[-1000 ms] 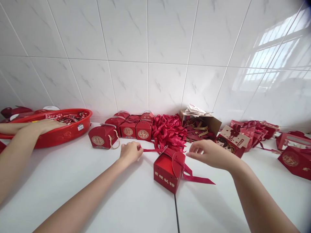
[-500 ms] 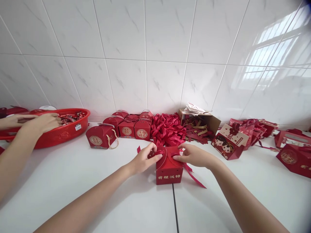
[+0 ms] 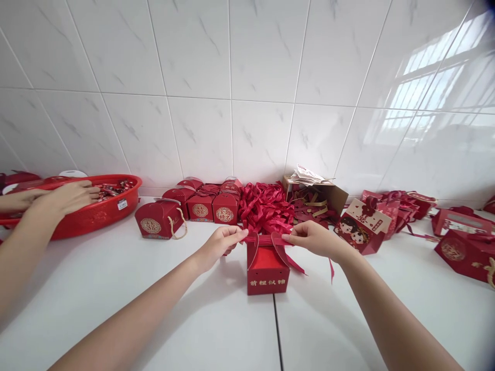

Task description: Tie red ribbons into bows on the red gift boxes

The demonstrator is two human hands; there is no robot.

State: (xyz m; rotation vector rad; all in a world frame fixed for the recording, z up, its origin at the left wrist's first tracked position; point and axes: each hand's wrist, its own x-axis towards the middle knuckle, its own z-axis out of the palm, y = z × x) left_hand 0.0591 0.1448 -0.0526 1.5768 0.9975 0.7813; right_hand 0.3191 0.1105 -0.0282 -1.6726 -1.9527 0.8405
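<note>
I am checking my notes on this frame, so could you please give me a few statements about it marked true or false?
1. The left hand and the right hand each pinch the red ribbon stretched across the top of the red box. True.
2. The red box lies tipped on its side. False: it stands upright on the white counter.
3. Another person's hand rests in the red tray at the left. True.
4. The loose ribbons are heaped nearer the camera than the red box. False: the ribbon pile lies behind it, by the tiled wall.
</note>
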